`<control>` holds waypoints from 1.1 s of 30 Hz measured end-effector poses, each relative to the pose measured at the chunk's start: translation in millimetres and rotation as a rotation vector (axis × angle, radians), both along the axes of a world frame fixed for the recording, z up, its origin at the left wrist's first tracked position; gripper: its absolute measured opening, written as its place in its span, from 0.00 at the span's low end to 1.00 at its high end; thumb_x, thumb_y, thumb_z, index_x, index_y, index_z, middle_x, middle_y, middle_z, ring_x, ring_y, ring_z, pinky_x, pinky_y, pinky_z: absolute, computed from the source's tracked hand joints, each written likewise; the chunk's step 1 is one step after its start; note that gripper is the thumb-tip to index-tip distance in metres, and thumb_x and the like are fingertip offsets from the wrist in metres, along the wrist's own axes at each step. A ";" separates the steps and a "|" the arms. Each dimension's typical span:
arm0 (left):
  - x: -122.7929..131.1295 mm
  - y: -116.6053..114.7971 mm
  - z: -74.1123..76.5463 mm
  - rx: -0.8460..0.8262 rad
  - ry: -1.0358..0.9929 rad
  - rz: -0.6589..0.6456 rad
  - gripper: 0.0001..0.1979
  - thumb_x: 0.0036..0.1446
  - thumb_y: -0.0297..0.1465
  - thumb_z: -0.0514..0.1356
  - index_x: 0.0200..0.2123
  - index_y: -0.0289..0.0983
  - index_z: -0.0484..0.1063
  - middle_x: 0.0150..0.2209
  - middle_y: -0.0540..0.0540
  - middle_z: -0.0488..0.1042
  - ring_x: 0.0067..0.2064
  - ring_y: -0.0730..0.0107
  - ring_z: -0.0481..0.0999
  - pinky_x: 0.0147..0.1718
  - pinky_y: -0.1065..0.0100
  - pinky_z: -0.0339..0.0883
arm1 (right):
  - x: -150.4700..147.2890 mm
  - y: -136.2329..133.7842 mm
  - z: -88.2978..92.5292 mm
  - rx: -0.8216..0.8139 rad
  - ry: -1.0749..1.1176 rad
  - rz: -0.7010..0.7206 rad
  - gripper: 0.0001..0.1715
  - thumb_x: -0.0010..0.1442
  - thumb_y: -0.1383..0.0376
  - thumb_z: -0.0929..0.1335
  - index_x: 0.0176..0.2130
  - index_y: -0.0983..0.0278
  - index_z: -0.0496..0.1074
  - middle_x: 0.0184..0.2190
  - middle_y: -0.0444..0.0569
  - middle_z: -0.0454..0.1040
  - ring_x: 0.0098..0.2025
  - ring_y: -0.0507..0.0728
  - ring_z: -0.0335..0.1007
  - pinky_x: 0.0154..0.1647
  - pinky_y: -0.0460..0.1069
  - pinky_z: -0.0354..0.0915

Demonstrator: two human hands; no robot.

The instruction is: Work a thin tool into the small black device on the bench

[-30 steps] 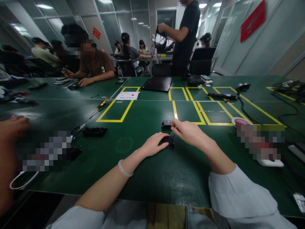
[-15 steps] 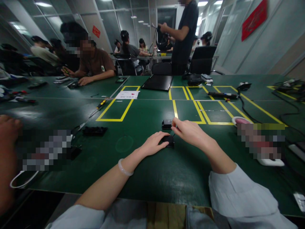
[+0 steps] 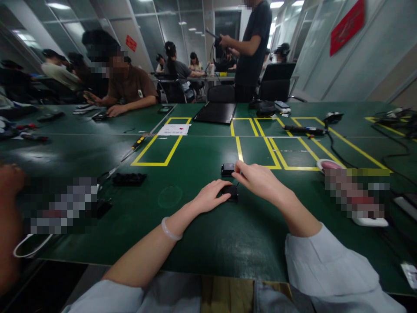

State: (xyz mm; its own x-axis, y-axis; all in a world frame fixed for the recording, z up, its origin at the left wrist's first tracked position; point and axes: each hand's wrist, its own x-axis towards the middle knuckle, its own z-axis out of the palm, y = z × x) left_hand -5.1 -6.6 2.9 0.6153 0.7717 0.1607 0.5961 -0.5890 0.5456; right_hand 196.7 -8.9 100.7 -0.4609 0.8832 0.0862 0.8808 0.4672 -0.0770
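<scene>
Fingers and thumb of my left hand (image 3: 210,196) curl around a small black block-like part (image 3: 232,192), holding it against the table. Over its far right edge my right hand (image 3: 257,179) is closed in a pinch. From that pinch a thin dark stick-like tool (image 3: 237,184) slants down toward the part; its upper end is hidden by the fingers, and its exact kind cannot be made out. Just beyond, close to the right fingertips, lies a second small black block (image 3: 228,169) with a shiny top.
Yellow tape outlines (image 3: 150,164) mark the green table (image 3: 195,243). On the left lie a black tray-like piece (image 3: 129,178), a yellow-black screwdriver (image 3: 138,142) and a blurred-out phone-like item. A black panel (image 3: 215,113) lies farther back. Another person's arm (image 3: 9,217) is at far left.
My hands stay almost in place, the right one shifting only slightly. In the background, the standing person now holds up a long dark object. The arm at far left has moved slightly.
</scene>
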 end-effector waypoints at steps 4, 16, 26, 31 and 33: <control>0.2 0.0 0.1 0.008 0.001 -0.001 0.18 0.64 0.39 0.52 0.55 0.41 0.64 0.50 0.43 0.70 0.51 0.59 0.70 0.51 0.58 0.64 | -1.6 1.2 -0.2 -0.004 -0.046 -0.022 0.14 0.68 0.57 0.55 0.44 0.61 0.62 0.32 0.49 0.76 0.31 0.57 0.72 0.24 0.48 0.45; -0.3 0.7 -1.5 0.012 -0.014 -0.001 0.18 0.64 0.38 0.53 0.55 0.42 0.64 0.50 0.44 0.71 0.50 0.59 0.70 0.51 0.58 0.64 | -0.8 -2.0 3.6 -0.035 -0.017 -0.010 0.11 0.68 0.60 0.56 0.44 0.62 0.61 0.34 0.49 0.76 0.33 0.56 0.72 0.25 0.47 0.45; -0.9 0.8 0.2 0.016 -0.006 -0.009 0.17 0.64 0.38 0.53 0.55 0.41 0.64 0.50 0.43 0.70 0.50 0.59 0.70 0.51 0.58 0.64 | -1.5 -0.6 3.1 -0.014 -0.040 0.003 0.12 0.68 0.61 0.54 0.45 0.61 0.61 0.33 0.49 0.76 0.32 0.57 0.73 0.25 0.48 0.45; -1.1 0.6 0.4 0.019 -0.002 -0.012 0.18 0.64 0.38 0.53 0.55 0.41 0.64 0.51 0.43 0.70 0.51 0.59 0.70 0.51 0.58 0.64 | -1.0 -1.7 1.7 -0.013 -0.023 0.019 0.11 0.68 0.63 0.55 0.44 0.62 0.61 0.32 0.49 0.76 0.32 0.56 0.73 0.25 0.47 0.45; -0.6 0.7 0.4 0.021 0.003 -0.013 0.18 0.64 0.38 0.53 0.55 0.41 0.64 0.51 0.43 0.70 0.51 0.59 0.70 0.51 0.59 0.64 | -1.0 -1.4 1.3 -0.017 -0.022 0.013 0.11 0.68 0.62 0.55 0.44 0.62 0.61 0.33 0.49 0.76 0.32 0.56 0.73 0.26 0.47 0.46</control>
